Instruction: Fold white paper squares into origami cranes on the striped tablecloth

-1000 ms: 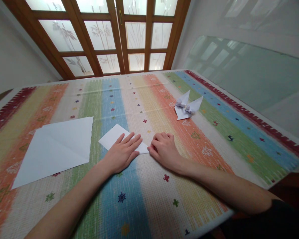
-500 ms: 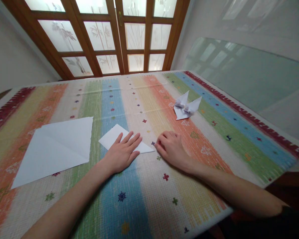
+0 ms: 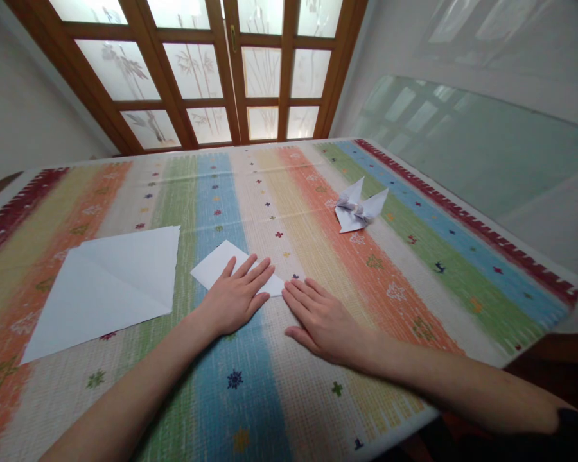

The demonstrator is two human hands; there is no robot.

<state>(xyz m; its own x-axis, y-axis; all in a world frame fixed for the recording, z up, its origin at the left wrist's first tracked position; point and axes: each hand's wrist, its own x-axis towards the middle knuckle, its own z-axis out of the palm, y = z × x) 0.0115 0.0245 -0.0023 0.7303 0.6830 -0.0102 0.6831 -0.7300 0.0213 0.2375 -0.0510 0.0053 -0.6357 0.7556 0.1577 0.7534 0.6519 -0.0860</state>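
A small folded sheet of white paper [image 3: 216,262] lies flat near the middle of the table, its narrow end pointing right. My left hand [image 3: 238,292] rests on it with fingers spread, covering much of its centre. Flat at the narrow tip lies my right hand [image 3: 318,321], fingers stretched out and fingertips touching the tip, which they partly hide. Neither hand grips anything.
A larger white sheet of paper [image 3: 110,289] with faint creases lies to the left. Folded paper figures [image 3: 359,208] with pointed ends stand at the right. A striped tablecloth [image 3: 168,192] covers the table, and wooden glazed doors [image 3: 236,77] are behind it.
My right hand has gone from curled fingers beside the paper's tip to lying flat with fingers extended over the tip. My left hand and the paper have stayed in place.
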